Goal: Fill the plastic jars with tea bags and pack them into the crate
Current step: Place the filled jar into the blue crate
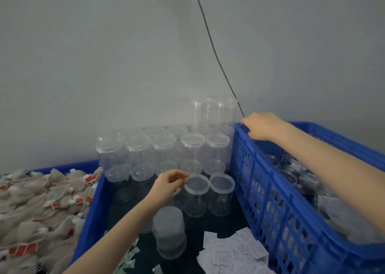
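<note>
Fingers (183,180) of the left hand (166,185) curl loosely toward the lid rim of a clear plastic jar (195,194); whether they already touch it cannot be told. That jar stands upright, long axis vertical, lid up, in the front row of the empty jars (164,148) grouped toward the far wall. The right hand (263,127) grips the near corner rim of the blue crate (270,190), fingers hooked over its edge. Empty and thin-walled, the jar should be very light, smooth and easily tipped or dented; a hold around the lid or upper wall looks safest. Tea bags (41,200) fill the blue bin at the left.
</note>
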`<state>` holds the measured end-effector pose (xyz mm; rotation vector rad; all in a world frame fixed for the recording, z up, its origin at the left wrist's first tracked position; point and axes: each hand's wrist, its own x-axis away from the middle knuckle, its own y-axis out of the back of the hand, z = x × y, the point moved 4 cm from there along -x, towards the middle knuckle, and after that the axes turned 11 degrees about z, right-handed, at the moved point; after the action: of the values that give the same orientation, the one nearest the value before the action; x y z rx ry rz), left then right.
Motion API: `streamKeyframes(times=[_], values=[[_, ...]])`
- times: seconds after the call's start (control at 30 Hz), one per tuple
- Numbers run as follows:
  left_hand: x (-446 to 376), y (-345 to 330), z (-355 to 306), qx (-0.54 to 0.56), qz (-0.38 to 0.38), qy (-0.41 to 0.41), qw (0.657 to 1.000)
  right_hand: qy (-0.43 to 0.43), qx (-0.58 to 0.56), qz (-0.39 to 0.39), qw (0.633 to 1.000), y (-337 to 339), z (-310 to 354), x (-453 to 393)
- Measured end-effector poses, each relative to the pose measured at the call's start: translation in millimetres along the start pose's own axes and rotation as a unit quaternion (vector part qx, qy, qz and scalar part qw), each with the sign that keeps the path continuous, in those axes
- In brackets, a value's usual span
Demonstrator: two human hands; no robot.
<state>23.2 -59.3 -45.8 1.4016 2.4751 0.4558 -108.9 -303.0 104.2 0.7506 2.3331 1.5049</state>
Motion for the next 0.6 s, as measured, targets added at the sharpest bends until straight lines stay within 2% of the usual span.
streamKeyframes(times=[0.1, 0.2, 0.3, 0.37, 0.5, 0.6], values=[[13.0, 9.8, 7.4, -0.032, -0.002, 0.013, 0.999, 0.019, -0.062, 0.007, 0.998, 23.5, 30.8, 1.7], [22.8, 19.7, 18.4, -0.107, -0.015, 0.036, 0.994, 0.099, -0.134, 0.064, 0.984, 27.7, 81.5, 6.1], [26.2, 30.7, 33.7, -0.213, -0.05, 0.071, 0.973, 0.187, -0.13, 0.122, 0.966, 13.9, 139.8, 9.0], [21.9, 37.5, 45.1, -0.242, -0.073, 0.093, 0.963, 0.229, -0.131, 0.148, 0.953, -0.4, 175.2, 10.1], [2.5, 35.7, 66.0, -0.213, -0.036, 0.148, 0.965, 0.258, -0.161, 0.163, 0.938, -29.7, 223.8, 11.5], [-8.8, 25.2, 79.0, -0.184, -0.017, 0.166, 0.969, 0.25, -0.191, 0.136, 0.939, -49.1, 242.1, 9.8]])
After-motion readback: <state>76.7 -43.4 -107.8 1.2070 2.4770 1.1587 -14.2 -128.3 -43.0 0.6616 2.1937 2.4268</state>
